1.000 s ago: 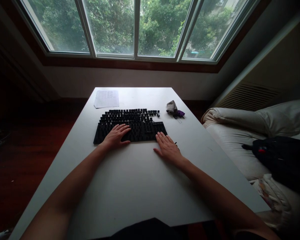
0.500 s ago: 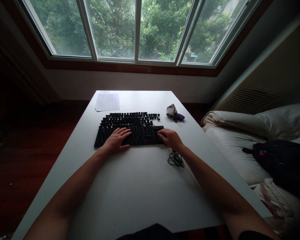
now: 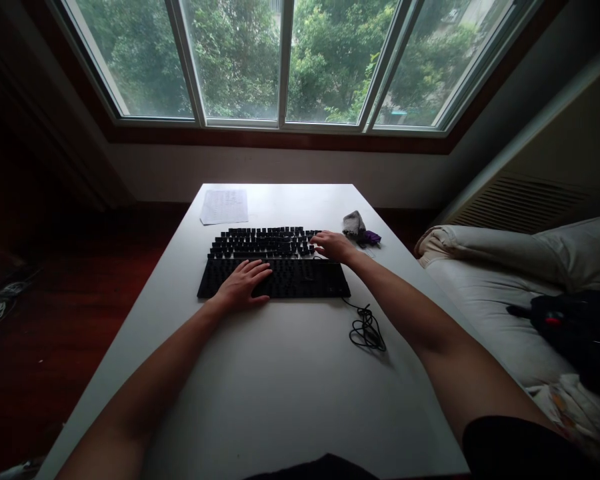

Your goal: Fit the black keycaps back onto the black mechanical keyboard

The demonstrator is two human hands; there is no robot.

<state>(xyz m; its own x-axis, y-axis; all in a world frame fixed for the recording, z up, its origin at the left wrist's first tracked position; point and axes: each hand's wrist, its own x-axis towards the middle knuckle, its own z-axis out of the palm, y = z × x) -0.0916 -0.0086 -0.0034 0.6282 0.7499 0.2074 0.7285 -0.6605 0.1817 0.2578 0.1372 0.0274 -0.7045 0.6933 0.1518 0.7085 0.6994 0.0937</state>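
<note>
A black keyboard [image 3: 305, 279] lies across the white table. Beyond its far edge stand rows of loose black keycaps [image 3: 253, 241]. My left hand [image 3: 243, 285] rests flat over the keyboard's left part, fingers spread and thumb stretched out toward the right. My right hand [image 3: 334, 246] reaches past the keyboard to the right end of the keycap rows. Its fingers are bent down among the keycaps there, closed; whatever lies between the fingertips is too small and dark to make out. From the keyboard's right corner runs a coiled black cable [image 3: 367, 330].
A grey and purple cloth bundle [image 3: 360, 229] lies just beyond my right hand. Printed paper [image 3: 225, 207] is at the table's far left. To the right is a pale sofa [image 3: 485, 293] with a dark bag [image 3: 575, 327]; a window [image 3: 280, 67] is ahead.
My right hand has moved from the keyboard's right end forward to the loose keycaps. My left hand stays on the keyboard. The whole view has shifted slightly.
</note>
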